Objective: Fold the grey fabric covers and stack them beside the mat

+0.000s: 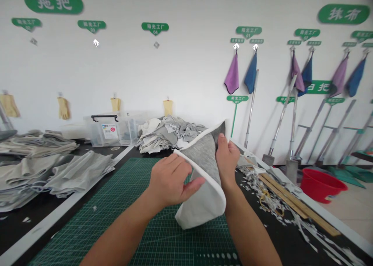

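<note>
Cloth [207, 167], one piece with a grey face, white back and white rim, is held up over the green mat [122, 211]. The left hand [169, 180] pinches its left edge, fingers curled and thumb on the white side. The right hand [226, 157] grips near its top corner. Beyond lie one cloth heap [169, 135] and one red basin [320, 184]. Four gloves [63, 108] and six rags [232, 77] hang on the wall.

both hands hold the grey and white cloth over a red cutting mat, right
No: the mat is green, not red, as the head view shows. The left hand and right hand do hold the grey and white cloth over it.
</note>
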`<state>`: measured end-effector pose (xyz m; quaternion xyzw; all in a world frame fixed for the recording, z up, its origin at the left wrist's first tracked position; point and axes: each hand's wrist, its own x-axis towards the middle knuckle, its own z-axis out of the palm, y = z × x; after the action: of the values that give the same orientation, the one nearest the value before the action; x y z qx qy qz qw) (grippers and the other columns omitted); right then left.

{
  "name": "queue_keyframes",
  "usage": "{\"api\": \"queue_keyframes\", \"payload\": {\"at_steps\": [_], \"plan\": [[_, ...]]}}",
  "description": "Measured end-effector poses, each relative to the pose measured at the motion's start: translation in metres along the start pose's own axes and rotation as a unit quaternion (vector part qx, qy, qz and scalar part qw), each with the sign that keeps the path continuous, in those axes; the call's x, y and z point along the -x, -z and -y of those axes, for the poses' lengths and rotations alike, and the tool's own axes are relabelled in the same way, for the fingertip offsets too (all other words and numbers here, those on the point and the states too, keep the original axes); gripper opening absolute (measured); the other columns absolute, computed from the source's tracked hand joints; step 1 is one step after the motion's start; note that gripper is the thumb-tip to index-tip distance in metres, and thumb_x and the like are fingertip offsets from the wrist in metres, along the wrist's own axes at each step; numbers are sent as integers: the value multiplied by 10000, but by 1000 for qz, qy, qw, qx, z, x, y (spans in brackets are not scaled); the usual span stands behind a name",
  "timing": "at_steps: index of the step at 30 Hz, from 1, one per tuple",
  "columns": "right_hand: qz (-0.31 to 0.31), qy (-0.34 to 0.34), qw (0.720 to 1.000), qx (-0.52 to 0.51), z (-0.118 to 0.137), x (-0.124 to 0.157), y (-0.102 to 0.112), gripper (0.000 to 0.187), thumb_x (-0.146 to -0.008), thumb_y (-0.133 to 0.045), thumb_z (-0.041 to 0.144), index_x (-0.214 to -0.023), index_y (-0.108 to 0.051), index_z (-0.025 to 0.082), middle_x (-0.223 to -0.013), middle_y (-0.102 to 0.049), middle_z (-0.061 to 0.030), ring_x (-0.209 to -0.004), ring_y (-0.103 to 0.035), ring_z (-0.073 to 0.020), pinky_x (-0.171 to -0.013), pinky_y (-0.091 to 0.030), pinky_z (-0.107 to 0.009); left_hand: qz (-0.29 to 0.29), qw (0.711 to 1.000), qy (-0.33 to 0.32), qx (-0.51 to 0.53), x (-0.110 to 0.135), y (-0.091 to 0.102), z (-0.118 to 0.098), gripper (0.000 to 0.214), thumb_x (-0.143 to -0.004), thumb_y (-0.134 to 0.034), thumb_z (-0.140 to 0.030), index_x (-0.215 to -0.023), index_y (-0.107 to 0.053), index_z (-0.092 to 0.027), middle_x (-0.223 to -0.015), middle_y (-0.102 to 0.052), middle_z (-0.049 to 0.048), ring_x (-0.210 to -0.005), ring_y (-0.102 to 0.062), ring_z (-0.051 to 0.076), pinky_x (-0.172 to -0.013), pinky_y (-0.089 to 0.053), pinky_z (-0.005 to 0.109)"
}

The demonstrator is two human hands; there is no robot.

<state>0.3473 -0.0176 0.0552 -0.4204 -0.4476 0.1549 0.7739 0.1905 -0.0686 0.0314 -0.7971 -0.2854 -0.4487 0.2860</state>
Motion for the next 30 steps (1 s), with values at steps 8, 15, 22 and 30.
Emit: {"api": "queue_keyframes", "payload": {"at_steps": [8, 15, 22, 30], "plan": [[-30, 16, 998, -46, 0, 15, -9, 381, -830, -448, 470, -583, -369, 191, -558, -302, 55, -550, -294, -97, -504, -274, -234, 237, 966, 103, 27, -4, -2, -9, 543, -753, -509, -597, -1093, -541, -175, -1005, -625, 97, -929, -579, 259, -761, -448, 362], [-46, 49, 996, -50, -1, 23, -11, 343, -874, -407, 444, -679, -472, 170, -615, -393, 40, -604, -357, -110, -563, -308, -234, 319, 943, 69, 69, -4, 1, -15, 670, -664, -556, -674, -1159, -534, -224, -1207, -553, 102, -1076, -517, 326, -879, -416, 443], [-39, 31, 996, -71, -4, 22, -11, 355, -875, -396, 467, -765, -538, 161, -691, -501, 12, -661, -429, -129, -603, -343, -244, 315, 946, 65, 40, 3, -20, -10, 560, -737, -537, -587, -1130, -551, -188, -1116, -590, 127, -1022, -540, 325, -830, -440, 440], [21, 3, 988, -156, -2, 16, -10, 340, -826, -470, 478, -648, -429, 192, -556, -374, 52, -518, -345, -102, -489, -305, -235, 241, 944, 110, 195, 0, -12, 9, 407, -753, -456, -125, -1146, -535, -197, -1122, -601, 78, -984, -571, 214, -806, -444, 314]]}}
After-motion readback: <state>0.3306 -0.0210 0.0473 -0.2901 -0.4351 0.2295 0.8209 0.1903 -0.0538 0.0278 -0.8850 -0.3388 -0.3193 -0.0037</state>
